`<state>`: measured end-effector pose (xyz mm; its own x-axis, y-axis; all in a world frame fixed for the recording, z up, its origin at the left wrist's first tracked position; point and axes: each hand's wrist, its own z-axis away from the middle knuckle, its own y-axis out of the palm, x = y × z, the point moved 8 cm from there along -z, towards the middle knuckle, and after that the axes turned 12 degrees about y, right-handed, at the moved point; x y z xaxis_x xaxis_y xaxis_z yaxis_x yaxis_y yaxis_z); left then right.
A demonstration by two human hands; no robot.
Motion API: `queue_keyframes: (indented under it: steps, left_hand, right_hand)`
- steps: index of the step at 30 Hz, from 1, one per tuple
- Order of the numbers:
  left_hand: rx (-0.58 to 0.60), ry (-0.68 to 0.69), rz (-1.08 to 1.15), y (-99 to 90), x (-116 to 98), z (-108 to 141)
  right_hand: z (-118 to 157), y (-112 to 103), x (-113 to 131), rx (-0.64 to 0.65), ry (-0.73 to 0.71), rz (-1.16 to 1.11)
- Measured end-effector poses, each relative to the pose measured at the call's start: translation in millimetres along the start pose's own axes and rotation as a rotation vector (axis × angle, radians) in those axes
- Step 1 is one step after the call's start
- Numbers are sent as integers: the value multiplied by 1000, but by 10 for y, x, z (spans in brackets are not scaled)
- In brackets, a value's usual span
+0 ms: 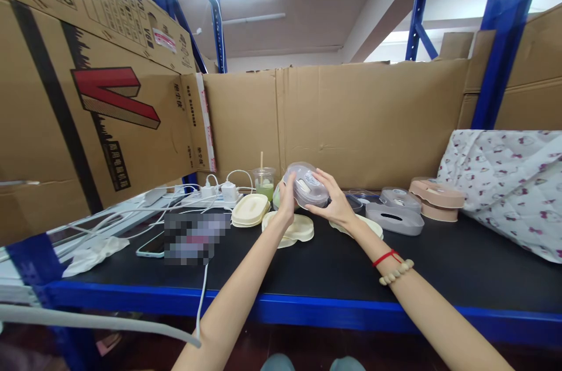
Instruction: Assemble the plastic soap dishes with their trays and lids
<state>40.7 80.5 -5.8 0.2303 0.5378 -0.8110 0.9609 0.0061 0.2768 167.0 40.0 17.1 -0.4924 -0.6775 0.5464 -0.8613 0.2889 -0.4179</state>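
Both of my hands are raised over the middle of the table, gripping a clear, rounded plastic cover [305,188] that is tilted. My left hand [287,202] holds its left side, and my right hand [336,200] has thumb and fingers around the right side. A small pale label or slot shows on the cover. Below it lie cream oval plastic pieces [304,229], and a similar stacked pair [249,210] is to the left. Another cream piece [372,227] lies partly behind my right wrist. Further right stands a translucent grey piece with an oval slot [394,220].
A plastic cup with a straw [264,185] stands at the back, beside white chargers [228,191] and tangled cables. Left lie a phone [151,245] and a crumpled tissue [96,254]. Pink oval boxes [439,198] and patterned cloth [513,184] are right. Cardboard [373,119] walls the back.
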Motion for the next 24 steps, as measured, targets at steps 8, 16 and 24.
queue_keyframes:
  steps: [8,16,24]
  left_hand:
    - [-110,80,51,-66,-145,57]
    - [10,166,69,40,-273,87]
    - [-75,103,47,-13,-262,82]
  right_hand:
    - [-22,72,-262,-153,304,-388]
    - [19,180,-335,-98,627,-764]
    - [-22,144,-275,-89,588,-825]
